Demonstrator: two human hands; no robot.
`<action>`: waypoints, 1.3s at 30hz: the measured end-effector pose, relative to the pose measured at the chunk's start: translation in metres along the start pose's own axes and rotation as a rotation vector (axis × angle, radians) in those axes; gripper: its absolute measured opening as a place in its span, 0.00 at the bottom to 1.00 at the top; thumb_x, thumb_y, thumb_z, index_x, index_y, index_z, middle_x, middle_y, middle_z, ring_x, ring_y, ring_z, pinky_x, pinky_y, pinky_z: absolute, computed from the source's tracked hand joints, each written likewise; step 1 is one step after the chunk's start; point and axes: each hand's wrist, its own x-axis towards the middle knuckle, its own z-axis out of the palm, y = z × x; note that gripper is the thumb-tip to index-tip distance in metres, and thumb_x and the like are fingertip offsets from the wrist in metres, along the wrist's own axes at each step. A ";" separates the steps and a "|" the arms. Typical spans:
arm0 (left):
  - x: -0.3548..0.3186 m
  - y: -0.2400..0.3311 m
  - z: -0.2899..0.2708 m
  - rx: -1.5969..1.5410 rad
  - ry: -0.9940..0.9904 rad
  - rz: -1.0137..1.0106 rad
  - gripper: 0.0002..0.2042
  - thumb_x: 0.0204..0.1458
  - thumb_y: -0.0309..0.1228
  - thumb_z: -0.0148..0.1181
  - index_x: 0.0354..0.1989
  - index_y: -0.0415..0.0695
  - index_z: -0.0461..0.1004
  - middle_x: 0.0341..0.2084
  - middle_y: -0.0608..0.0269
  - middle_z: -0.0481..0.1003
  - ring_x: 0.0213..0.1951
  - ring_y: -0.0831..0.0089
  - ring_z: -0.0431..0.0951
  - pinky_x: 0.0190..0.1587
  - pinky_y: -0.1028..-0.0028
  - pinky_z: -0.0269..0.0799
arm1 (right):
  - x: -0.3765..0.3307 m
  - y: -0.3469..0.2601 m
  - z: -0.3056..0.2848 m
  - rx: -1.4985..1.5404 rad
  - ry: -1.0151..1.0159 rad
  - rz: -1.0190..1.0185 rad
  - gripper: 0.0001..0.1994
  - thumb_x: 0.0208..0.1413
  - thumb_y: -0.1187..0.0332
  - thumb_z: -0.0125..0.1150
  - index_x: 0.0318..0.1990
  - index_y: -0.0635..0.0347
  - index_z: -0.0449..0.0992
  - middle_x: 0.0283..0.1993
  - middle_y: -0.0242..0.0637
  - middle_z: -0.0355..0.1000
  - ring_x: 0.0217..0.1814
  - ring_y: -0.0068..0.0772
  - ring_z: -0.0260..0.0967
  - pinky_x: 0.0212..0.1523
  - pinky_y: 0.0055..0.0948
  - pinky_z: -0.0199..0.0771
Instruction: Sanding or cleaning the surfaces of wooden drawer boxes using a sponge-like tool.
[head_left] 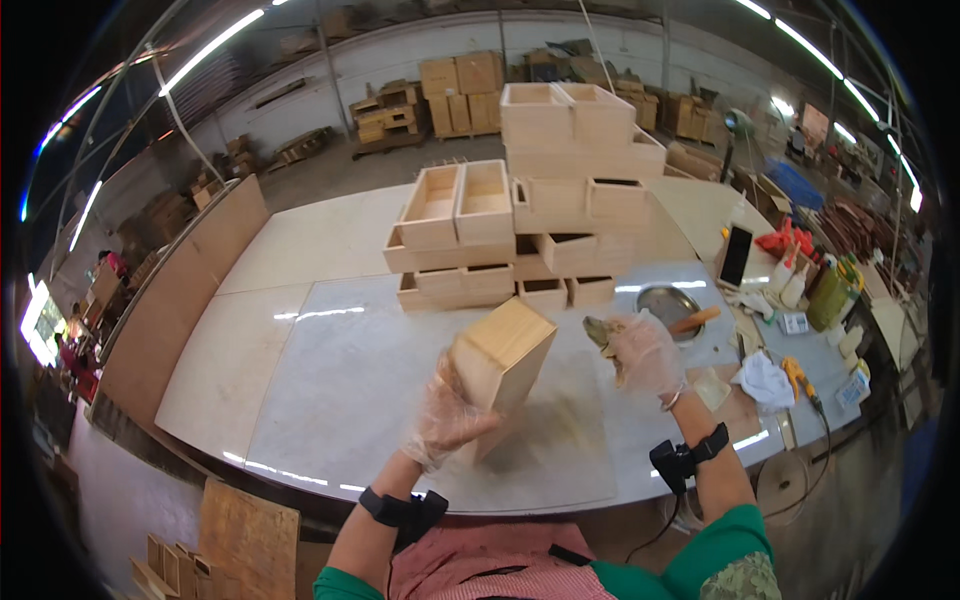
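My left hand (pixel 447 415), in a clear plastic glove, grips a pale wooden box (pixel 505 355) tilted above the table, its fingers and thumb along the lower left side. One broad face of the box has a yellower, glossier look than the side. My right hand (pixel 648 352), also gloved, is closed around a crumpled, stained brownish-green rag (pixel 603 335) and is apart from the box. Just beyond the right hand lies a round metal bowl (pixel 655 296), with a brown wooden handle (pixel 696 320) resting across its rim.
Several unfinished wooden drawer boxes (pixel 570 150) stand stacked at the table's far side. On the right are a phone (pixel 735 257), bottles (pixel 832 295), a white cloth (pixel 766 382) and a yellow corded tool (pixel 797 380). A wooden board (pixel 185 290) edges the table's left.
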 end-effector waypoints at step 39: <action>-0.145 -0.054 -0.054 0.067 -0.111 -0.685 0.53 0.29 0.38 0.81 0.65 0.38 0.53 0.53 0.57 0.68 0.53 0.67 0.69 0.48 0.70 0.67 | -0.082 0.144 0.100 -0.242 -0.020 0.410 0.12 0.52 0.68 0.54 0.41 0.59 0.79 0.42 0.43 0.76 0.43 0.43 0.74 0.42 0.35 0.75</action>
